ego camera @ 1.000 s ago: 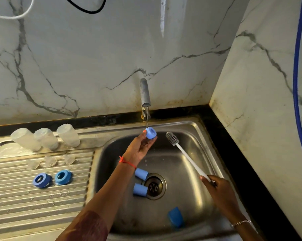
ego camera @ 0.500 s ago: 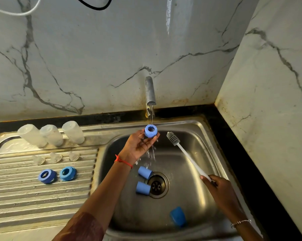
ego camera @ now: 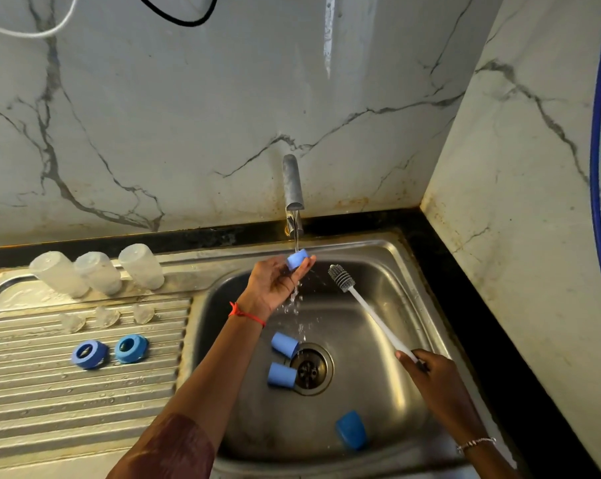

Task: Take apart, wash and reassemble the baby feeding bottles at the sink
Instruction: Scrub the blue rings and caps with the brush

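My left hand [ego camera: 275,285] holds a small blue bottle ring [ego camera: 297,259] at its fingertips, right under the running tap [ego camera: 293,188]; water splashes down past the palm. My right hand [ego camera: 430,371] grips the white handle of a bottle brush [ego camera: 368,312], its grey head raised beside the stream and touching nothing. Three blue caps lie in the steel sink [ego camera: 389,257]: two by the drain [ego camera: 309,368], namely one cap [ego camera: 284,344] and another cap [ego camera: 281,375], plus a third cap [ego camera: 351,430] near the front.
On the ribbed drainboard [ego camera: 67,402] three clear bottles [ego camera: 98,273] stand upside down at the back, three clear teats [ego camera: 107,317] lie in front of them, and two blue rings [ego camera: 109,351] lie nearer me. Marble walls close in behind and to the right.
My left hand has turned the blue ring under the stream, so its side now faces me instead of its opening. The brush hand has stayed put.
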